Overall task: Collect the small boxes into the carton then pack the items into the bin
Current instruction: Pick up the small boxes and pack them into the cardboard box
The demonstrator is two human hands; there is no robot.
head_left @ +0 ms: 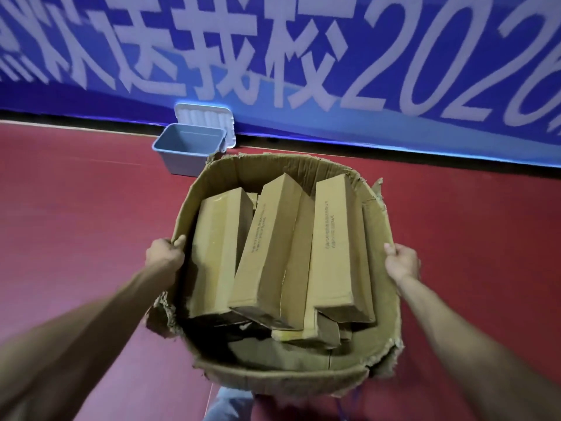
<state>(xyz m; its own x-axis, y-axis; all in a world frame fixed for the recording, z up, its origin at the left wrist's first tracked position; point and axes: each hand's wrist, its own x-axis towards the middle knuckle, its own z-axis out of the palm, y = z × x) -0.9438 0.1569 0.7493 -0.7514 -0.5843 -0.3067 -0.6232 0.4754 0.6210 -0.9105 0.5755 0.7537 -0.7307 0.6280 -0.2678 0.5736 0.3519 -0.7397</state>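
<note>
The left hand (164, 256) and right hand (400, 262) gripped opposite rims of the carton (273, 381), loaded with small boxes (267, 238). Collecting seemed done; next, carrying it to the open bin (188, 147) ahead on the floor (91, 208).

Your carton (288, 382) sat dead centre, small boxes (270, 238) piled inside it. Your left hand (164, 256) held its rim at nine o'clock, your right hand (401, 263) at three. The bin (182, 164) stood beyond at eleven, lid (206, 118) propped behind it.

Probably school sports ground: red floor (76, 208), blue banner (334, 124) with big white characters.
</note>
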